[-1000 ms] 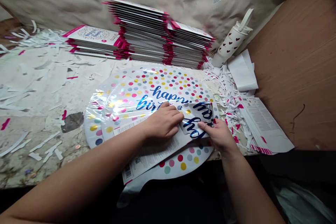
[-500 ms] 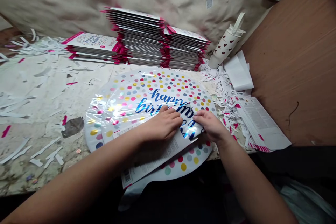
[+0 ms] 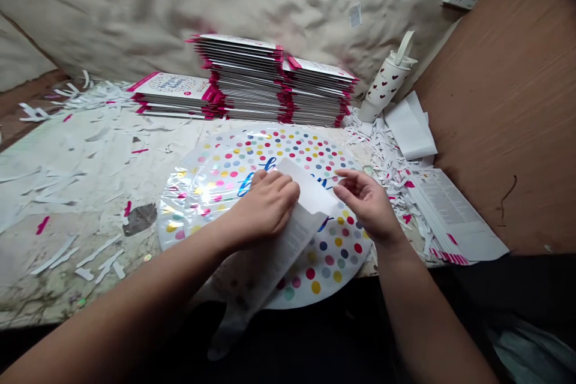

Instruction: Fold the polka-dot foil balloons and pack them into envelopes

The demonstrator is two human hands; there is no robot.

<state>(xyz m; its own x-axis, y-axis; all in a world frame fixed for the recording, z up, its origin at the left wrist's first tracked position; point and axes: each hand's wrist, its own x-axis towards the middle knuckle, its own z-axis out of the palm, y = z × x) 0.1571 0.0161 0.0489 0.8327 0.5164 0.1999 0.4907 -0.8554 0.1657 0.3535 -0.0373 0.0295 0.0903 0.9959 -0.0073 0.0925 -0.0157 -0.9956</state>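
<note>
The long white printed paper sheet (image 3: 288,246) slants away up-right across a round polka-dot foil balloon (image 3: 335,252), pressed under the nearer, curled left hand (image 3: 265,207), its grip unclear, with the open right hand (image 3: 366,201) just beside.

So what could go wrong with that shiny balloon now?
The left hand is pressing the printed paper card onto the dotted foil balloon, so the foil might get creased. The balloon also lies right beside the shredded paper scraps, which could get caught up with it.
</note>
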